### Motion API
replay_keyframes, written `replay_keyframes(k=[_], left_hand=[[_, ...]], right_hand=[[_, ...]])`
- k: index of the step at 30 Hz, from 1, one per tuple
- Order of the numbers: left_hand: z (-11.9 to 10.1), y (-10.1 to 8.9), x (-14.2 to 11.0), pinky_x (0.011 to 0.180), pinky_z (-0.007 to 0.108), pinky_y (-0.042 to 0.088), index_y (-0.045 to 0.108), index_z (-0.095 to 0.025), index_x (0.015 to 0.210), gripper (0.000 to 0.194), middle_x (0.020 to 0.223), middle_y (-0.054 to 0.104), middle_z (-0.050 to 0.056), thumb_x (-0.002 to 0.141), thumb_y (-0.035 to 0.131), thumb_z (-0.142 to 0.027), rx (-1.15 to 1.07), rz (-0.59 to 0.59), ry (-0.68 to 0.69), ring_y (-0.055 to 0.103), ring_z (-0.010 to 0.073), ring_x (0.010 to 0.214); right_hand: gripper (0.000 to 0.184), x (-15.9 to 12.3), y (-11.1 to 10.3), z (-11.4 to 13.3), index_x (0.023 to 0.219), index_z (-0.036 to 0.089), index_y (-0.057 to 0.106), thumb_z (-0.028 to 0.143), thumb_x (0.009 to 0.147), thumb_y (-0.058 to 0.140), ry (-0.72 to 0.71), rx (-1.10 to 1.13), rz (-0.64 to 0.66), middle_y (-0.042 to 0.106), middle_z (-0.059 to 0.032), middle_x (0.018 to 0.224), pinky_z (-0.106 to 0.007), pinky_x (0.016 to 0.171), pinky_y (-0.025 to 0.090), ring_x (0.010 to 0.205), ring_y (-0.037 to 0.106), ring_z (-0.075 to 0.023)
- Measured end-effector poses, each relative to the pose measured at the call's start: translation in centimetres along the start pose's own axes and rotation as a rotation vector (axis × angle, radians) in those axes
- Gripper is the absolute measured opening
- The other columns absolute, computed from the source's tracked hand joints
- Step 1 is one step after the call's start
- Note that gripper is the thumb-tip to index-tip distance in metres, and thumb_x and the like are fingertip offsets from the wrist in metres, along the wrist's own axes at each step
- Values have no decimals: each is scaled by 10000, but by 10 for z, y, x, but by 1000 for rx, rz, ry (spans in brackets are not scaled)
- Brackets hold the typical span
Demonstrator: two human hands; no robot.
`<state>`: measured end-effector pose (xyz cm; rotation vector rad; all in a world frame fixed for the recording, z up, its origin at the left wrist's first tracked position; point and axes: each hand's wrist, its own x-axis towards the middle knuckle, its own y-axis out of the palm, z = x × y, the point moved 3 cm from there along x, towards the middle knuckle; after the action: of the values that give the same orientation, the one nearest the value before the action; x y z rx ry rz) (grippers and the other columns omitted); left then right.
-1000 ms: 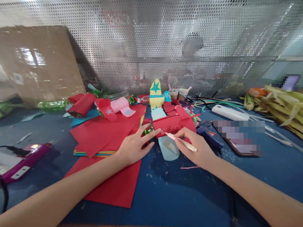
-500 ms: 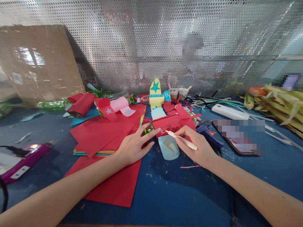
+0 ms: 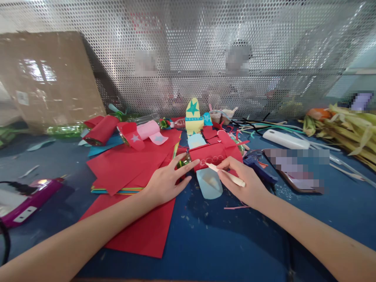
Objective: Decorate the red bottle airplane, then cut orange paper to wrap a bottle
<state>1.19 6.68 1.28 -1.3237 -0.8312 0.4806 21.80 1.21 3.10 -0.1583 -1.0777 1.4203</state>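
A bottle wrapped in red paper [image 3: 210, 153] lies on its side in the middle, with a row of pale circles on its front. My right hand [image 3: 245, 180] is closed round a white pen [image 3: 227, 175], its tip on the red paper at the left end of the row. Stretched out with fingers spread, my left hand [image 3: 166, 182] reaches the bottle's left end; its index fingertip touches the red paper. Below the bottle, a light-blue paper flap [image 3: 209, 184] sticks out towards me. A yellow paper piece with a teal star [image 3: 192, 111] stands behind it.
Red paper sheets [image 3: 129, 166] lie under and beside my left forearm. Paper-wrapped bottles [image 3: 102, 131] stand further left, before a cardboard sheet [image 3: 53, 78]. At right are a blue glue gun [image 3: 260, 166], a phone [image 3: 293, 172] and dried husks [image 3: 349, 133]. A purple power strip [image 3: 32, 201] sits left.
The pen tip has shifted very slightly along the left end of the row of circles. My left hand and the bottle have stayed in place.
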Motion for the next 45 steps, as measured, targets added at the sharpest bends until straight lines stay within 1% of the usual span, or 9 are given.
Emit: replay_keyframes(k=[11,15,21,25,30,40,45], left_hand=[[1,1,0,689,302,542,329,-428,1387,454,1453,345,28,936,359,-388,2,-19,2,649,169,867],[1,2,0,673,301,542,307,-434,1394,462,1456,339,30,937,357,-390,3,-25,11,648,172,864],[1,2,0,674,294,540,321,-430,1389,457,1448,350,30,935,363,-390,5,-26,7,649,175,885],[1,1,0,678,307,544,323,-430,1388,459,1453,344,33,933,370,-386,5,-25,9,654,181,886],[1,2,0,666,303,545,286,-450,1397,478,1449,349,25,933,376,-381,6,-28,8,652,189,906],[1,1,0,664,311,548,288,-449,1397,473,1450,348,24,934,365,-386,7,-26,0,657,185,878],[1,2,-1,657,321,552,268,-458,1400,483,1453,343,23,934,366,-384,7,-22,4,657,192,891]], right_hand=[[50,-1,1,-1,826,216,507,217,871,484,15,-1,23,641,14,748,-244,609,413,645,585,-131],[56,-1,1,-1,821,216,510,214,868,480,20,-11,7,643,10,743,-246,602,413,640,585,-134],[59,0,1,-1,820,214,516,221,868,481,27,-8,8,645,8,742,-246,599,413,641,585,-134],[62,0,1,1,812,212,515,215,866,486,24,4,17,646,10,737,-246,606,414,647,589,-134],[68,0,0,1,819,214,514,221,874,475,25,3,-6,638,7,731,-249,613,419,661,590,-138],[71,0,-1,0,814,216,517,219,876,481,9,2,2,626,21,717,-242,595,413,629,581,-128],[77,2,-2,2,812,215,511,223,878,474,5,2,-19,626,14,729,-244,604,420,646,586,-132]])
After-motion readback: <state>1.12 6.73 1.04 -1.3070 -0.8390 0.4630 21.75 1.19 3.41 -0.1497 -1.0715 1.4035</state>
